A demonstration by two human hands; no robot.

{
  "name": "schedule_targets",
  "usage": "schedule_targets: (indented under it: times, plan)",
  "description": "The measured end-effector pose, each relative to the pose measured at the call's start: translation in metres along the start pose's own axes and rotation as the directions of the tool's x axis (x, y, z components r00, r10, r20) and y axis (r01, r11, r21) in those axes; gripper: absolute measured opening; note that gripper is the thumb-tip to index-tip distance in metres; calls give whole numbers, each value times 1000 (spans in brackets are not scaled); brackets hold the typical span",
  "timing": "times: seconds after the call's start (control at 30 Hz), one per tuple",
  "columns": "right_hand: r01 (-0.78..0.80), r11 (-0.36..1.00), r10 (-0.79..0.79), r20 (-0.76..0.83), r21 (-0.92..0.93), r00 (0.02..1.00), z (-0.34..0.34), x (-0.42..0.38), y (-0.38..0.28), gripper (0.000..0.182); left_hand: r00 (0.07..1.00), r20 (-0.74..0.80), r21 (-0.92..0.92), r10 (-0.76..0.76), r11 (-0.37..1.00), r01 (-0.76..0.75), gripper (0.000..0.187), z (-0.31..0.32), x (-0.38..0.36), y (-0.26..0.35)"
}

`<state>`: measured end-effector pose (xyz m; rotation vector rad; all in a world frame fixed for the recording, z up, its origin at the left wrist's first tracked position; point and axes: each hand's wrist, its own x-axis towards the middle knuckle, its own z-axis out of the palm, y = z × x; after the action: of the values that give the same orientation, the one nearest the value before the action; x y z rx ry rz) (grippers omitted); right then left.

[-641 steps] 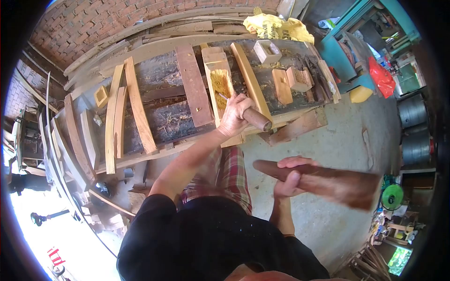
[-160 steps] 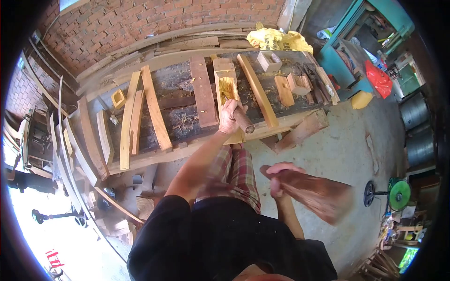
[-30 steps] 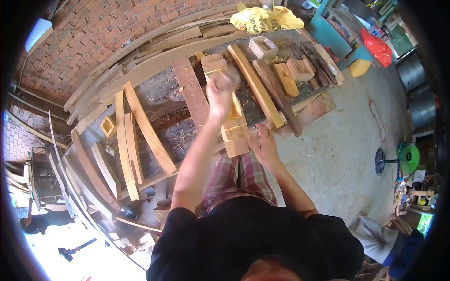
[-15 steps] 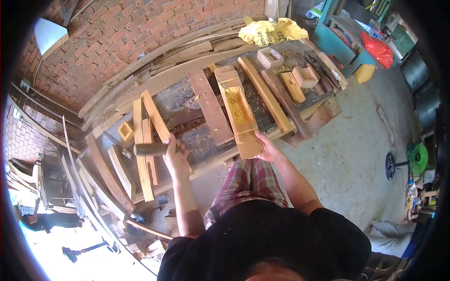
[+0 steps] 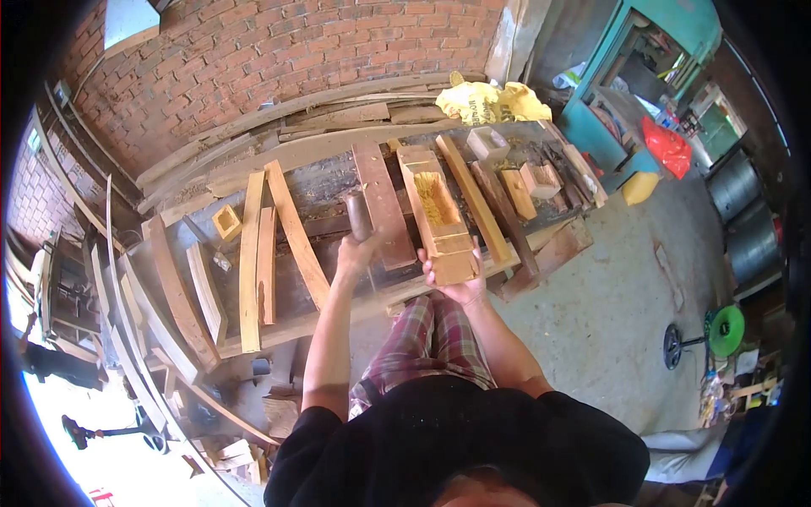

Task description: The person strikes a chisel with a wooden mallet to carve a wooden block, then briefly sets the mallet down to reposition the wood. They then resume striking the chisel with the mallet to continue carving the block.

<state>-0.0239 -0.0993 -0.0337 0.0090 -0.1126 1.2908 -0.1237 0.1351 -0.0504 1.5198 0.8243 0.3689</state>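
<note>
Hollowed wood block (image 5: 438, 215) | workbench (image 5: 338, 182), brick wall | right hand (image 5: 456, 283) fingers grip block; left hand (image 5: 355, 253) clutches chisel (image 5: 360, 216)

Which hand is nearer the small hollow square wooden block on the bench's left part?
Left. The left hand, gripping a wooden-handled tool, is closer to the small hollow square wooden block. The right hand holds the hollowed pale timber farther right.
</note>
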Motion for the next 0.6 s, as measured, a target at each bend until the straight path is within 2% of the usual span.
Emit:
schedule_targets:
  times: [0.03,0.07,0.13,0.2,0.27,0.3,0.4,0.43,0.5,0.53,0.6]
  plan:
    - [-4,1000,4,-5,-7,1000,1,-5,-4,84,997,-75,35,-26,999,29,49,6,15,-8]
    - [-7,1000,7,-9,-14,1000,3,-9,-8,83,996,-81,25,-25,999,28,49,9,16,-1]
    - [3,997,-8,-78,-75,997,11,-16,-11,85,962,-257,135,88,989,-54,55,18,14,16]
    - [74,989,-92,-134,-131,987,15,-23,-9,84,957,-283,160,67,987,-22,50,28,30,9]
    - [40,997,-49,-123,-71,991,11,-27,-11,82,956,-291,301,28,952,64,48,36,51,0]
    - [14,1000,-14,-114,-2,993,10,-28,-12,81,955,-295,296,27,953,65,48,38,63,-4]
    - [-3,999,-5,-150,-50,989,16,-30,-11,75,987,-98,246,-126,958,147,40,34,90,-11]
    - [-9,998,1,-147,-57,989,20,-29,-11,75,979,-150,158,-141,974,164,35,33,91,-11]
    - [10,980,-42,-159,-201,986,26,-27,-9,70,978,-180,126,-107,983,131,32,26,88,-11]
    - [7,979,-41,-162,-203,986,28,-27,-10,70,976,-204,104,-81,989,104,30,21,80,-9]
    - [-59,917,-30,-216,-395,976,29,-26,-11,66,968,-244,94,-65,992,90,29,8,61,-8]
